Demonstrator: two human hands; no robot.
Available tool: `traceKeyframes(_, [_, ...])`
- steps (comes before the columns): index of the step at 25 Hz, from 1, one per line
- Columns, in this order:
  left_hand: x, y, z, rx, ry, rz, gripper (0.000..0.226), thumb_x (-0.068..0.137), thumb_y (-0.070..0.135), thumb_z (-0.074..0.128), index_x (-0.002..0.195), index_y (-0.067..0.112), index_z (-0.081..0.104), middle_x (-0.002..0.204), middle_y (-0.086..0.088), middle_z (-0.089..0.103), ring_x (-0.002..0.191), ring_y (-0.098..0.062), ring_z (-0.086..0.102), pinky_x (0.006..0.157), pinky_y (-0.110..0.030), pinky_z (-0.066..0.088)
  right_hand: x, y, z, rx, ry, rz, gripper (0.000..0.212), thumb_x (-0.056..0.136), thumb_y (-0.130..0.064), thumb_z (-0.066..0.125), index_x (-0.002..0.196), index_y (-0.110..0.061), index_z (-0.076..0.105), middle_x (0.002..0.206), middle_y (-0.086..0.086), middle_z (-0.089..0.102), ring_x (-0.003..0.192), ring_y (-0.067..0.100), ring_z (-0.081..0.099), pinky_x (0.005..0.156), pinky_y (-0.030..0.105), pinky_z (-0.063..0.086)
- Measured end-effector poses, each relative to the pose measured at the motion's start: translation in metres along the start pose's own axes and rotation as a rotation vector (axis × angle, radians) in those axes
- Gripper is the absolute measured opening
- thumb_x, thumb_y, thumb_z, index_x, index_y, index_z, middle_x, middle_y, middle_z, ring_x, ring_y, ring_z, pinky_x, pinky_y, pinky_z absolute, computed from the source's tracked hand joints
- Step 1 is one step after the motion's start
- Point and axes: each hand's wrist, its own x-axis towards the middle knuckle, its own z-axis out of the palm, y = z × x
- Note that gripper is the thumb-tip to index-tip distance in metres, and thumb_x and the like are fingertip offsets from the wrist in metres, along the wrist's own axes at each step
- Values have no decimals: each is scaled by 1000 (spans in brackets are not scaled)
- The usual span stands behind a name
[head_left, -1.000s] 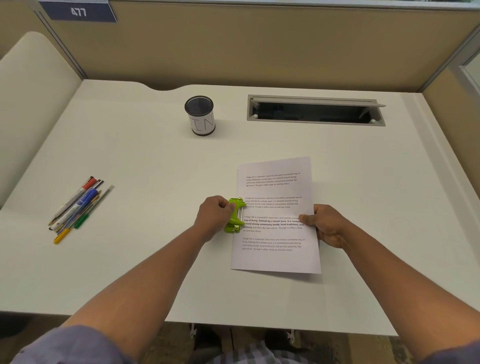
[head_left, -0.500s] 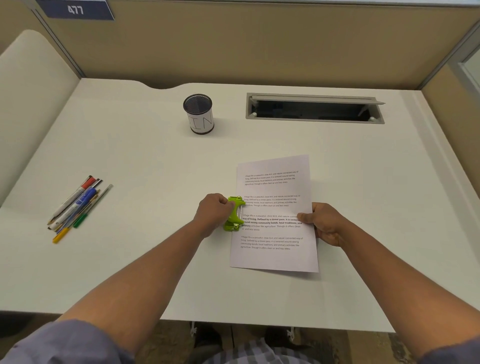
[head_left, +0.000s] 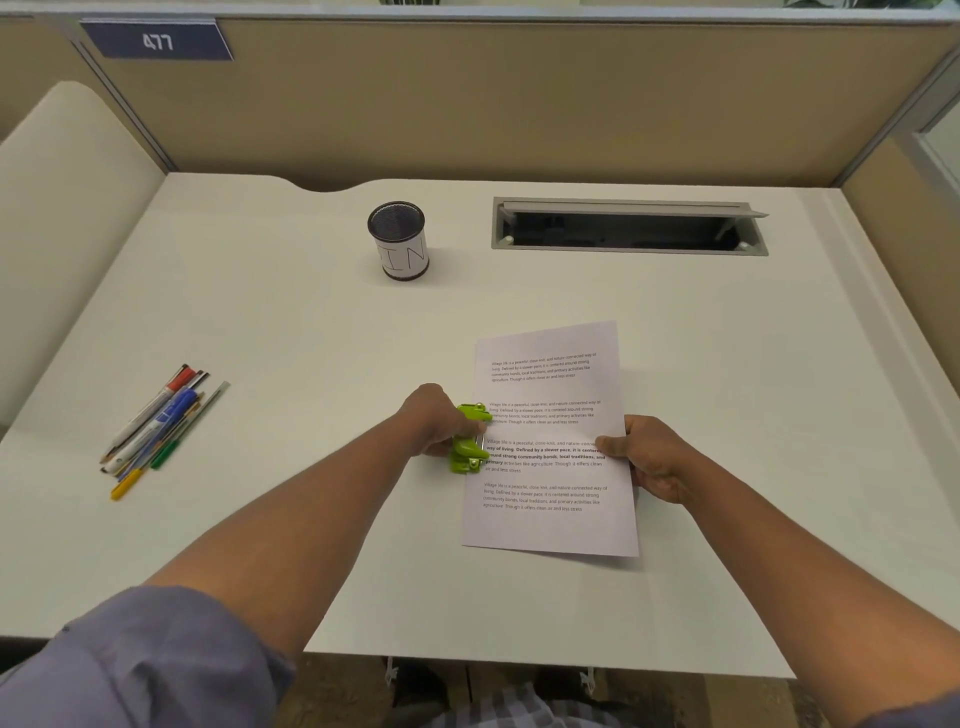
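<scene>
A printed white sheet of paper lies on the white desk, slightly right of centre. A small green hole punch sits on the sheet's left edge, at mid-height. My left hand grips the punch from the left, fingers curled over its top. My right hand pinches the sheet's right edge, thumb on top of the paper and fingers curled beneath.
Several pens and markers lie in a bunch at the left of the desk. A black mesh cup labelled IN stands at the back centre. An open grey cable tray is set into the desk at the back right. Tan partition walls enclose the desk.
Nothing has visibly changed apart from a slight shift of the camera; both hands keep their hold on the punch and the paper.
</scene>
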Motion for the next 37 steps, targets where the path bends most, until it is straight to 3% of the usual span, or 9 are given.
traceKeyframes(4, [10, 3, -3, 122, -36, -23, 47, 73, 23, 91, 99, 8, 53, 89, -12, 64, 73, -23, 62, 70, -38, 60, 2, -1, -1, 9, -7, 6, 23, 98, 3, 57, 118, -5, 65, 110, 13, 75, 91, 30, 74, 75, 43, 60])
traceKeyframes(9, [16, 2, -6, 133, -67, -31, 45, 73, 24, 91, 95, 8, 55, 82, -10, 64, 70, -21, 62, 67, -36, 60, 4, 1, -2, 20, -15, 20, 23, 98, 3, 57, 118, -4, 66, 111, 13, 75, 93, 31, 73, 77, 43, 60])
traceKeyframes(13, [16, 1, -6, 115, -79, -33, 42, 74, 25, 90, 87, 9, 54, 80, -10, 63, 68, -21, 61, 60, -32, 58, 6, 2, -3, 25, -13, 22, 24, 98, 3, 57, 119, -4, 66, 114, 15, 75, 102, 35, 72, 89, 50, 58])
traceKeyframes(17, [16, -2, -6, 99, -75, -29, 44, 72, 26, 91, 86, 9, 52, 86, -12, 64, 73, -23, 63, 60, -33, 58, 5, 4, -3, 24, -16, 21, 25, 98, 3, 58, 120, -4, 65, 114, 14, 75, 104, 35, 72, 90, 51, 58])
traceKeyframes(25, [11, -1, -4, 107, -68, -17, 46, 74, 25, 90, 95, 8, 54, 88, -11, 65, 79, -25, 65, 77, -42, 63, 2, 5, -1, 17, -14, 9, 25, 98, 4, 57, 121, -2, 65, 116, 16, 74, 104, 36, 71, 89, 50, 58])
traceKeyframes(30, [13, 2, -4, 230, -46, -32, 59, 69, 34, 92, 107, 4, 58, 102, -16, 68, 85, -26, 67, 72, -40, 64, 2, 3, -1, 3, -4, 11, 24, 98, 3, 57, 120, -2, 65, 115, 17, 74, 101, 37, 71, 92, 53, 57])
traceKeyframes(34, [16, 3, -9, 283, -65, -49, 68, 64, 42, 94, 106, 3, 57, 98, -16, 68, 75, -27, 66, 71, -39, 64, 3, 4, -2, 7, -9, 14, 25, 98, 3, 57, 122, -2, 64, 115, 16, 74, 100, 36, 72, 89, 51, 58])
traceKeyframes(37, [18, 0, -7, 296, -41, -25, 60, 68, 40, 93, 98, 4, 54, 87, -13, 62, 68, -28, 57, 66, -35, 59, 4, 5, -3, 10, -10, 13, 26, 98, 3, 57, 122, -2, 64, 115, 16, 74, 102, 36, 72, 87, 49, 59])
